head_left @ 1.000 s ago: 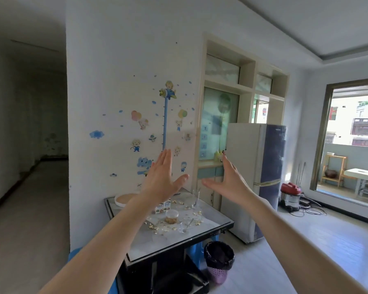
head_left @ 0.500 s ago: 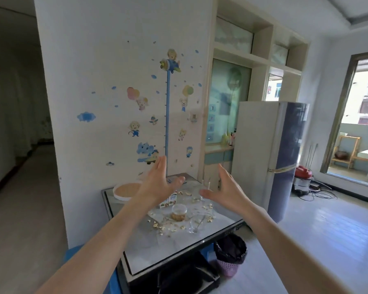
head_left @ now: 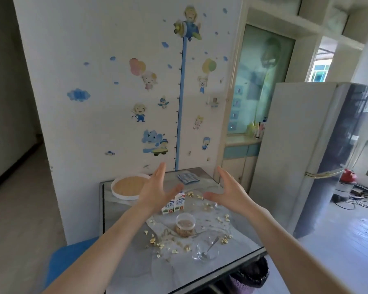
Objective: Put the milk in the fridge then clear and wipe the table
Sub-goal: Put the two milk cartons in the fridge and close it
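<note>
head view: i'd stepped nearer the tabletop (head_left: 189,272); left hand (head_left: 155,194) & right hand (head_left: 227,196) open, empty, flanked milk cartons (head_left: 174,205), grab prob next.

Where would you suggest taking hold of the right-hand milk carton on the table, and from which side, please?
The right-hand milk carton stands upright, flat-walled, with the second carton close against its left and the clear jar in front. I would probably come from its right with the right hand, thumb on the front face, fingers behind, below the gable top.
</note>
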